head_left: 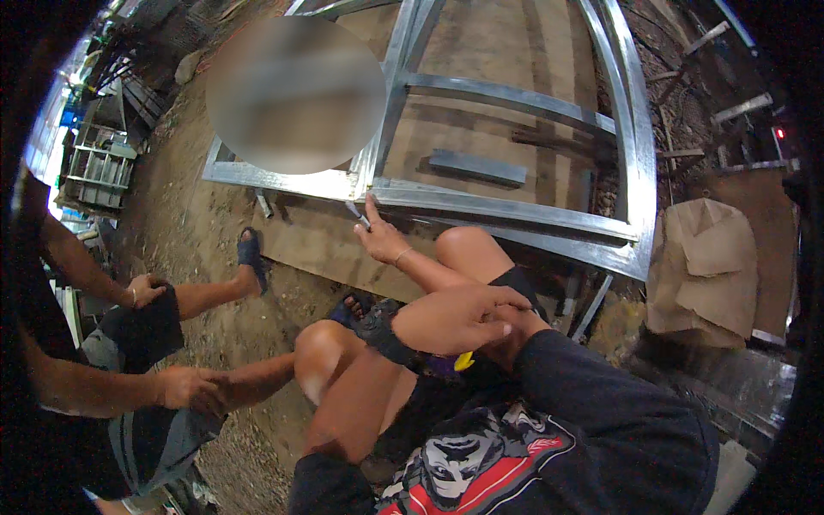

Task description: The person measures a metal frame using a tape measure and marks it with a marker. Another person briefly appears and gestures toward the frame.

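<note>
My right hand (pixel 382 240) reaches to the near rail of a welded metal frame (pixel 498 206). Its index finger points at the joint where an upright meets that rail. A slim grey pen-like tool (pixel 359 215) sticks out from its other fingers; its exact kind is unclear. My left hand (pixel 459 318), below a dark wristwatch (pixel 382 333), lies across my right forearm with its fingers curled round it. A yellow object (pixel 463 361) shows under the left hand, partly hidden.
A short metal tube (pixel 477 167) lies on the brown board (pixel 429 129) inside the frame. At the left, another person (pixel 77 360) sits close by, hands on the knees. Crumpled brown paper (pixel 704 270) lies right. A blurred round patch covers part of the frame.
</note>
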The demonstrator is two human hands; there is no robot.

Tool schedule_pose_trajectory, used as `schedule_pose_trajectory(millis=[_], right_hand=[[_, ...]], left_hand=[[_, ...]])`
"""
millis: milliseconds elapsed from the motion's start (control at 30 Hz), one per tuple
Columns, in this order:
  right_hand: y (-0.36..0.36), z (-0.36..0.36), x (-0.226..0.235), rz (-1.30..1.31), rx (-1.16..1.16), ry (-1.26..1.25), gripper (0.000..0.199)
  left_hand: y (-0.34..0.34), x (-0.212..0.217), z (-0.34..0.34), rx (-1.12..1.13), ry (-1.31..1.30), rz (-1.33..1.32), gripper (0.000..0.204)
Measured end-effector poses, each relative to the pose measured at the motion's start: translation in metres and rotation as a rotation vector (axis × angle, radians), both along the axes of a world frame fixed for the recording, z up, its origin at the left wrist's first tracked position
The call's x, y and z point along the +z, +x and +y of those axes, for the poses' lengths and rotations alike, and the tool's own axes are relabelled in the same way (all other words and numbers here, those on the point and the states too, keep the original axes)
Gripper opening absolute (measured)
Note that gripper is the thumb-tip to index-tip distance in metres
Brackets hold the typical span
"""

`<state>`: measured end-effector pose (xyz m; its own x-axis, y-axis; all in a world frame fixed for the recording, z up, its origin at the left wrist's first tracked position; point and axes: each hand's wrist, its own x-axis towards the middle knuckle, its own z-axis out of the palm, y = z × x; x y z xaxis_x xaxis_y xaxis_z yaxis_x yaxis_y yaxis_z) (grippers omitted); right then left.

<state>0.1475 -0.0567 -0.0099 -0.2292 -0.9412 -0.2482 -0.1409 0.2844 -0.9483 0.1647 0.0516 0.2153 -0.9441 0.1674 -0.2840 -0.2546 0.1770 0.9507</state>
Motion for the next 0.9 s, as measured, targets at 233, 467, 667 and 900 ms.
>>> schedule_pose_trajectory(millis=[233, 467, 667, 900], right_hand=[[-0.079, 0.126, 0.076, -0.343, -0.522, -0.231, 0.074], [-0.252, 0.335, 0.039, 0.209, -1.021, 0.027, 0.065], [-0.274, 0.359, 0.024, 0.306, -0.751, 0.407, 0.069], [-0.287, 0.393, -0.023, -0.043, -0.827, 0.072, 0.074]], left_hand=[[0.022, 0.015, -0.01, 0.024, -0.029, -0.098, 0.046], [0.013, 0.013, 0.002, -0.053, -0.189, -0.125, 0.044], [0.031, -0.025, -0.028, 0.1, -0.608, -0.198, 0.059], [0.04, -0.106, -0.134, 0.629, -0.924, -0.674, 0.097]])
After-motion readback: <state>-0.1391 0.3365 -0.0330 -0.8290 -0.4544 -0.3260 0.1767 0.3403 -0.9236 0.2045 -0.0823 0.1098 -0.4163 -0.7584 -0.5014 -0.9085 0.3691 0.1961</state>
